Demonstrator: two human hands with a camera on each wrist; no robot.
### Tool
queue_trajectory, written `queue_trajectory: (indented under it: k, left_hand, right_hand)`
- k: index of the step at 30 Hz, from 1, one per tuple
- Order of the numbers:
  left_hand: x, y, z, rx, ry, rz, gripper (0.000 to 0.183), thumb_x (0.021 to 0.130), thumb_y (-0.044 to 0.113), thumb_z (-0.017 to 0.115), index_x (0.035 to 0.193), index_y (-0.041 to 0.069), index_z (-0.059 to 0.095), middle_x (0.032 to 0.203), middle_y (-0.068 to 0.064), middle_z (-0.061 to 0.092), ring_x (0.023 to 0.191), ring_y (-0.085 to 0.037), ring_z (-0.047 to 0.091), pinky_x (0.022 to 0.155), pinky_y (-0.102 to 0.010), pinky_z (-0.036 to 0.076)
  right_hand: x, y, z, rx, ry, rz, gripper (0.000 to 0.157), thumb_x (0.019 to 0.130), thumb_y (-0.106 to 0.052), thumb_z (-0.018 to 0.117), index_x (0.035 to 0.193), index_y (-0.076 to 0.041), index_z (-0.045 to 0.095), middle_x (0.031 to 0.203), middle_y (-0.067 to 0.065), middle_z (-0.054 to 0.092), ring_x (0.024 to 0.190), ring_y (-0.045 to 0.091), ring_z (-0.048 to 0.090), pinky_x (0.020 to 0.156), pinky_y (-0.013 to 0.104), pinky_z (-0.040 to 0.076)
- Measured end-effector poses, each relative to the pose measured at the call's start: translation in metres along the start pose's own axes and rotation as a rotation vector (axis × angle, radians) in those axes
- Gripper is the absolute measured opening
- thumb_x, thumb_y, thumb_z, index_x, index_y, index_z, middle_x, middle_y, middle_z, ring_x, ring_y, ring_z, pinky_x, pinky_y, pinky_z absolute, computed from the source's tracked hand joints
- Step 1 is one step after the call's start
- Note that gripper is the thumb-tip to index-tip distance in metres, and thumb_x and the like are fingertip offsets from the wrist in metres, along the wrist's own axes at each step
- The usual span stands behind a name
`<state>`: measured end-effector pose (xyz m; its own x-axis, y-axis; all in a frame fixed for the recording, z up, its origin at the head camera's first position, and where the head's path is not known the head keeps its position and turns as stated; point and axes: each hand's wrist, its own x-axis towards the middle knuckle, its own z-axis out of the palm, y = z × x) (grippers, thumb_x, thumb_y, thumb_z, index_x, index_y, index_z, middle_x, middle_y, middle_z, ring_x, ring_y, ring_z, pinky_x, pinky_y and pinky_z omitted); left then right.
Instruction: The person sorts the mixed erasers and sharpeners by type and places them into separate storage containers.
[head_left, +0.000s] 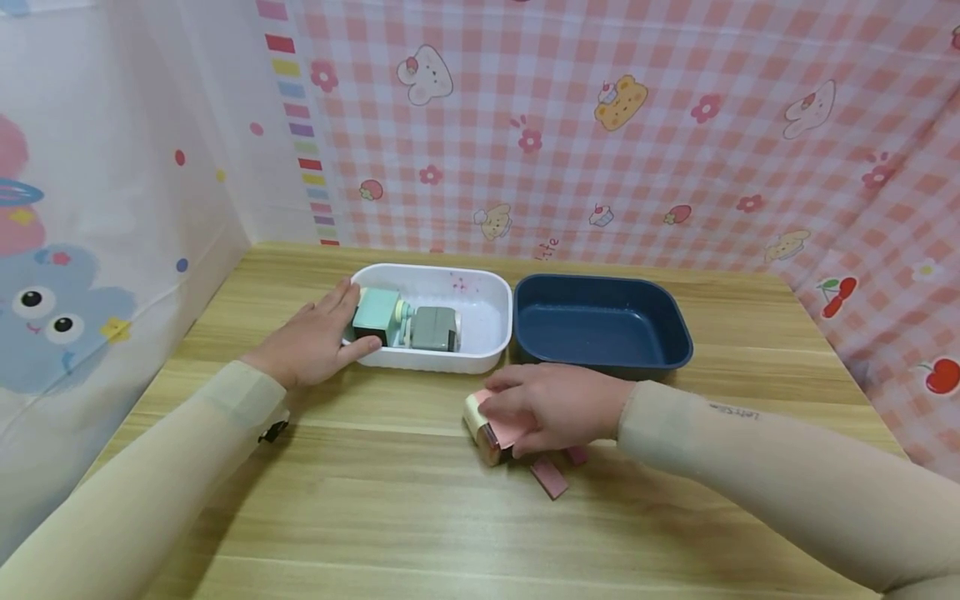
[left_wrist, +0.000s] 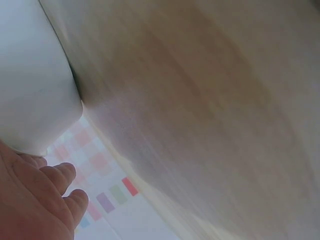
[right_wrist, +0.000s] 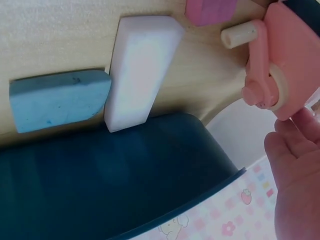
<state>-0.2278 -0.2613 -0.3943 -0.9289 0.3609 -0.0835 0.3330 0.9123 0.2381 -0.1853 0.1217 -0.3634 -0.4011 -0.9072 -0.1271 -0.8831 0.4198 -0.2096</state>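
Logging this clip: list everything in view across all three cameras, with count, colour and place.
table: 1, light wood, centre and foreground
cloth: count unclear, pink-white check and printed white, back and sides
white bin: 1, white, on table, left
navy bin: 1, dark blue, right of white bin
mint device: 1, mint green, white bin's left end
grey device: 1, grey-green, right of mint device
pink device: 1, pink and cream, nearside of bins
pink blocks: 2 visible, pink, beside pink device
white block: 1, white, navy bin's near side
blue block: 1, light blue, beside white block
dark item: 1, black, left foreground
sleeves: 2, cream, both arms
left hand: 1, bare, touching white bin
right hand: 1, bare, holding pink device
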Motion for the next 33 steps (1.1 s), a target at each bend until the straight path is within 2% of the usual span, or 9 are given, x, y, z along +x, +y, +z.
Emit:
queue_trajectory:
  k: [5, 9, 18, 28, 33]
  left_hand:
    - [0.0001, -0.0001, 0.0006, 0.003, 0.003, 0.0, 0.105, 0.104, 0.072, 0.037, 0.167, -0.003, -0.001, 0.176, -0.025, 0.0, 0.164, -0.042, 0.008, 0.128, -0.069, 0.016]
    - [-0.0001, -0.0003, 0.001, 0.004, 0.006, 0.003, 0.105, 0.104, 0.071, 0.038, 0.167, -0.004, 0.0, 0.176, -0.025, 0.0, 0.164, -0.043, 0.007, 0.127, -0.07, 0.016]
    - [-0.0001, -0.0011, 0.0015, 0.004, 0.015, 0.008, 0.105, 0.105, 0.071, 0.038, 0.166, -0.005, 0.0, 0.176, -0.026, 0.0, 0.164, -0.043, 0.009, 0.127, -0.07, 0.017]
    - [-0.0003, -0.0001, 0.0008, 0.003, 0.015, 0.007, 0.104, 0.105, 0.069, 0.04, 0.166, -0.005, 0.0, 0.176, -0.026, 0.0, 0.163, -0.044, 0.009, 0.127, -0.07, 0.017]
    - [0.0, -0.0008, 0.0015, 0.003, 0.022, 0.011, 0.104, 0.105, 0.069, 0.039, 0.166, -0.005, 0.001, 0.176, -0.027, 0.001, 0.163, -0.044, 0.01, 0.127, -0.07, 0.017]
  right_hand:
    - [0.0011, 0.0003, 0.0002, 0.045, -0.034, 0.035, 0.064, 0.092, -0.043, 0.081, 0.15, -0.023, 0.061, 0.163, 0.008, 0.048, 0.143, 0.022, 0.054, 0.115, 0.039, 0.049]
    - [0.0022, -0.0005, 0.0011, 0.016, -0.028, 0.033, 0.061, 0.093, -0.039, 0.079, 0.149, -0.022, 0.061, 0.163, 0.009, 0.05, 0.148, 0.022, 0.05, 0.116, 0.039, 0.048]
    - [0.0051, -0.0047, 0.0019, -0.025, 0.022, 0.029, 0.055, 0.091, -0.034, 0.079, 0.142, -0.022, 0.066, 0.154, 0.006, 0.057, 0.139, 0.021, 0.056, 0.113, 0.038, 0.05]
    - [0.0046, -0.0053, 0.0028, 0.017, 0.017, 0.064, 0.056, 0.089, -0.035, 0.08, 0.141, -0.023, 0.066, 0.153, 0.004, 0.057, 0.134, 0.021, 0.056, 0.114, 0.041, 0.048]
    - [0.0054, -0.0047, 0.0033, 0.075, 0.006, 0.065, 0.057, 0.09, -0.033, 0.08, 0.144, -0.022, 0.064, 0.155, 0.003, 0.054, 0.137, 0.02, 0.054, 0.114, 0.038, 0.049]
